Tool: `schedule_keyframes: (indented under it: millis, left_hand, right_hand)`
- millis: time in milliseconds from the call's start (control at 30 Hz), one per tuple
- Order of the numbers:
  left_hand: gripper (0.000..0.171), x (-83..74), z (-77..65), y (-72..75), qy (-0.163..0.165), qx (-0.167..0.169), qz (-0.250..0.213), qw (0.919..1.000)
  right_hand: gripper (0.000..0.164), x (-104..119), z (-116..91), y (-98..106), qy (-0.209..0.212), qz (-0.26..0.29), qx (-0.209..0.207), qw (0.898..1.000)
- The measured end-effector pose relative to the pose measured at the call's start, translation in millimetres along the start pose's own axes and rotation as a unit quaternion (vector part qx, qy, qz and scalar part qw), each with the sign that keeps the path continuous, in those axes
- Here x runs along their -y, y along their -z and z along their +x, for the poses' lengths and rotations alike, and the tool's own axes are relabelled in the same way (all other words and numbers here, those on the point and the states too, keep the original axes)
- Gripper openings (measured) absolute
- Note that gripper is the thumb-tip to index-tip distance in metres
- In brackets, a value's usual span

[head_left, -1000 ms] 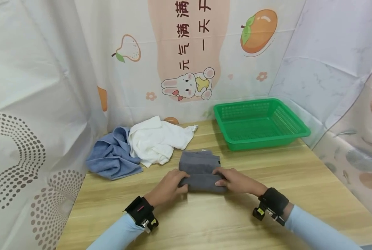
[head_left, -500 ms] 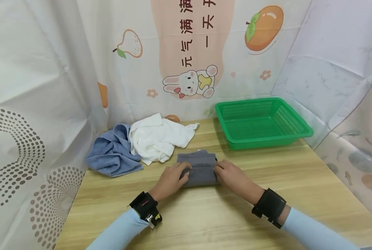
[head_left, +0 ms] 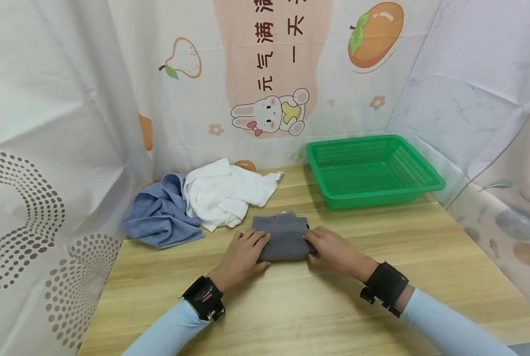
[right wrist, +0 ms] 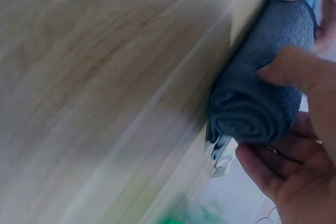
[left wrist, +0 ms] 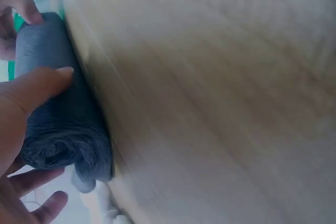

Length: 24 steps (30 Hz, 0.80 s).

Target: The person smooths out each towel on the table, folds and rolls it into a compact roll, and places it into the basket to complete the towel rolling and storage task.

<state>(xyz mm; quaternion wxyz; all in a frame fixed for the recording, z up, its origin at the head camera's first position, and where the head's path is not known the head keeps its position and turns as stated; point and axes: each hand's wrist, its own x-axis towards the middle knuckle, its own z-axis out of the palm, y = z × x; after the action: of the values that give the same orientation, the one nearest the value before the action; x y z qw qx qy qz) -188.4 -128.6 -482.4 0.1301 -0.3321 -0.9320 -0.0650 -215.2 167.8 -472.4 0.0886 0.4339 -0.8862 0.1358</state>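
A dark grey towel (head_left: pixel 284 245) lies in the middle of the table, its near part rolled up and a short flat part behind it. My left hand (head_left: pixel 241 256) grips the left end of the roll, and my right hand (head_left: pixel 336 250) grips the right end. In the left wrist view the thumb presses the near side of the rolled towel (left wrist: pixel 68 106), with the fingers around its end. The right wrist view shows the spiral end of the towel (right wrist: pixel 252 111) between thumb and fingers. A small white tag peeks out at the towel's far edge.
Behind and to the left, a crumpled blue towel (head_left: pixel 162 217) touches a crumpled white towel (head_left: pixel 229 193). At the back right stands a green plastic basket (head_left: pixel 385 200) with nothing in it. Printed curtains (head_left: pixel 193 109) hang behind and beside the wooden table (head_left: pixel 291 311).
The roll has turned away from the body, and the flat part behind it has become shorter. Both hands have shifted slightly forward with it, regripping the ends.
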Motion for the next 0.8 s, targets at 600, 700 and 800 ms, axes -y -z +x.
schedule_keyframes:
  millis: [600,700,800]
  left_hand:
    - [0.096,1.3,-6.4,-6.7,0.031,0.096,-0.029,0.9945]
    - [0.096,0.9,-5.0,-3.0,0.028,0.102,-0.035,0.9938]
    - [0.089,-0.8,-4.2,-2.1,0.020,0.101,-0.032,0.9942]
  right_hand:
    - [0.026,-14.3,14.3,12.8,-0.098,0.341,0.216,0.909]
    - [0.025,-13.5,14.8,17.2,-0.125,0.349,0.237,0.898]
    - [0.025,2.9,11.9,22.0,-0.114,0.265,0.226,0.930]
